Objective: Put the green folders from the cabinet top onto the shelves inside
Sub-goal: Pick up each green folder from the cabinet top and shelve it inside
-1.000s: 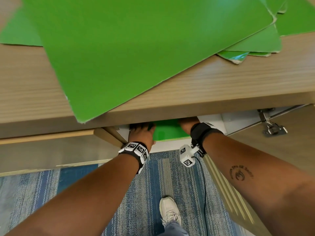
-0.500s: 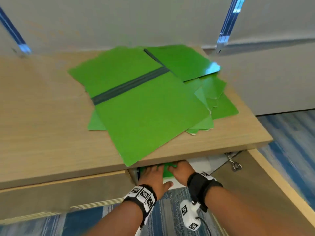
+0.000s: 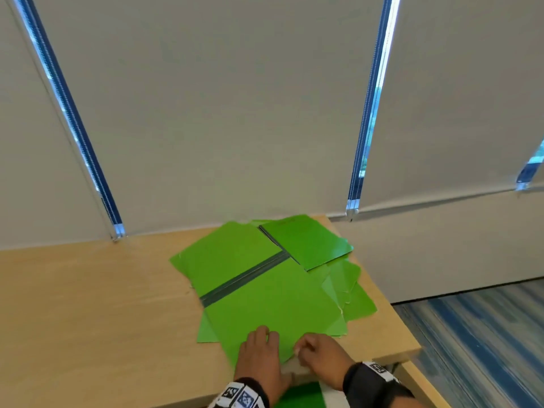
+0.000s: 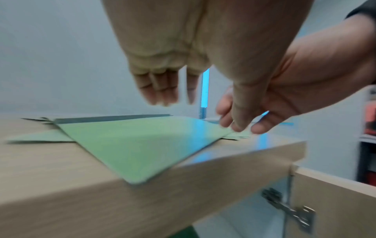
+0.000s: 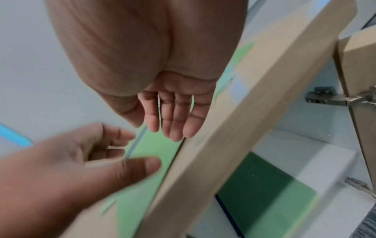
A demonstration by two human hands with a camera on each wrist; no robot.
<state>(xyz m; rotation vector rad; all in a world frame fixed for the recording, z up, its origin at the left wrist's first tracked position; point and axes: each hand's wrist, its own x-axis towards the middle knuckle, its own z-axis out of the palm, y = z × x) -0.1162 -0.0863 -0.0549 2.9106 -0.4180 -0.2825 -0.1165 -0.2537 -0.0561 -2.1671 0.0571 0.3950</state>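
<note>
Several green folders point(image 3: 265, 290) lie in a loose pile on the wooden cabinet top point(image 3: 103, 304). The topmost one, with a grey spine, has its near corner point(image 4: 138, 180) over the front edge. My left hand point(image 3: 260, 348) hovers over that near corner with fingers straight and holds nothing point(image 4: 162, 90). My right hand point(image 3: 315, 348) is beside it, its relaxed fingers at the folder's right edge point(image 4: 244, 122). Another green folder point(image 5: 264, 193) lies on the white shelf inside, below the top.
The cabinet's right door point(image 3: 421, 384) stands open, with its metal hinge point(image 4: 289, 207) under the top's front edge. Pale window blinds point(image 3: 235, 113) rise behind the cabinet. Blue striped carpet point(image 3: 485, 334) lies to the right.
Both hands have left the green folder on the shelf under the top and risen onto the cabinet top, over the top folder's near corner. The head view has tilted up.
</note>
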